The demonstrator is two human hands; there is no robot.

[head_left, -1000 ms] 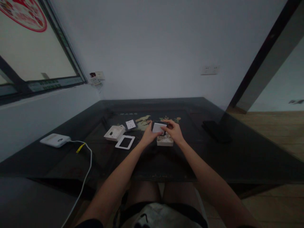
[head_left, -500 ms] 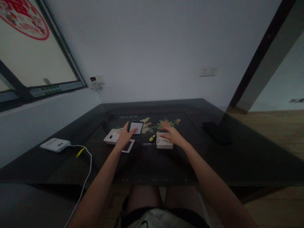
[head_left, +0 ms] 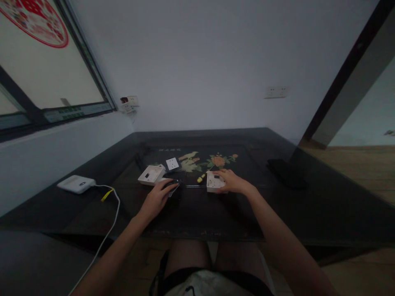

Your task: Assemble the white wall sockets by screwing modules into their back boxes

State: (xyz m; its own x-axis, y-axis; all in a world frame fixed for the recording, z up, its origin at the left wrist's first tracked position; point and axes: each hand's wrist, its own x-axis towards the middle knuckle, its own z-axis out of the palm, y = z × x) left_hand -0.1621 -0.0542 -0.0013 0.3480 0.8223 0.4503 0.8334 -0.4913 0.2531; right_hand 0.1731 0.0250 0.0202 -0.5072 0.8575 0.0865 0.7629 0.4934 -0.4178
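Observation:
My left hand is closed on a flat dark panel with a pale edge, low over the table in front of the left white box. My right hand grips the right white box by its right side, fingers curled over the rim; a small dark piece shows inside. The left white box lies open side up, with a dark piece in it. Just behind my left hand, a white socket plate lies on the table. Small yellow items rest left of the right box.
On the dark table, a white device sits at the left, its white cable with a yellow tag running over the front edge. A black object lies at the right. A wall stands behind the table.
My left hand has let go of the socket plate, moved toward me and taken the panel lying there. My right hand has closed round the right box. The view has shifted slightly.

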